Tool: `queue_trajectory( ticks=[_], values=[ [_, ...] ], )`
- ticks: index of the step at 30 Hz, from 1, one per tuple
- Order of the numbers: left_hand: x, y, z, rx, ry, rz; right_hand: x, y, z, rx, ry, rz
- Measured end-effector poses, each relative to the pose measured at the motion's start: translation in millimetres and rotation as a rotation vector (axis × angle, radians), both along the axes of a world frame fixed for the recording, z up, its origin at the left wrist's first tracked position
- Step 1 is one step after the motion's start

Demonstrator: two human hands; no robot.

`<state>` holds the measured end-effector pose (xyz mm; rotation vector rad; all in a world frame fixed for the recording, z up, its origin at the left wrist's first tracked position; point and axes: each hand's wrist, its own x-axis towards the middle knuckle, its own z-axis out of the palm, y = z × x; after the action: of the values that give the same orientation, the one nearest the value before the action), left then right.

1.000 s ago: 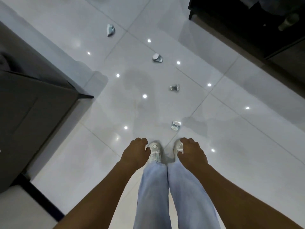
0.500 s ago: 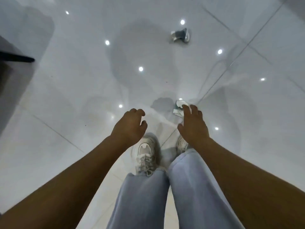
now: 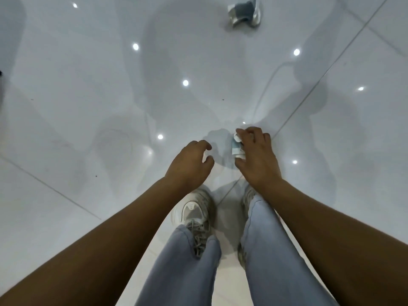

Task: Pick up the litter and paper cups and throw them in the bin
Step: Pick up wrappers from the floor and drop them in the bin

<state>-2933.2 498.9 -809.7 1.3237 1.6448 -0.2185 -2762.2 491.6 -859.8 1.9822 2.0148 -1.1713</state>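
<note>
White glossy floor tiles [image 3: 88,107], spotted with light reflections. Right hand [image 3: 256,157] low over the floor, fingers [image 3: 250,131] curled round a crumpled paper cup [image 3: 237,145], white with a blue band, at about 1 o'clock from the shoes [image 3: 194,208]. Left hand [image 3: 189,164] just beside it at 9 o'clock, fingers loosely curled, holding nothing. Second crumpled cup [image 3: 244,12] lies well apart at 12 o'clock.

Glossy smooth floor tiles [image 3: 88,107]; crumpled cup [image 3: 237,146], seemingly paper; denim trousers [image 3: 181,268].
</note>
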Motion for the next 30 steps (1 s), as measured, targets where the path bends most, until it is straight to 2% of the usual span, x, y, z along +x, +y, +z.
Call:
queue_trajectory(
  ticks=[6,14,24,30],
  values=[
    [9.4,25.7,68.6,-0.015,-0.118,0.163,-15.8,9.2,83.6,0.007,0.079,-0.003],
    [7.0,63.1,194.0,-0.04,-0.309,0.291,-42.0,30.1,222.1,0.017,0.194,-0.087],
    [-19.8,121.2,308.3,0.124,-0.193,0.298,-61.5,89.2,342.2,-0.025,0.19,-0.096],
    [-51.9,164.8,339.3,0.15,-0.076,0.313,-47.7,135.4,371.3,-0.07,0.088,-0.141]
  ],
)
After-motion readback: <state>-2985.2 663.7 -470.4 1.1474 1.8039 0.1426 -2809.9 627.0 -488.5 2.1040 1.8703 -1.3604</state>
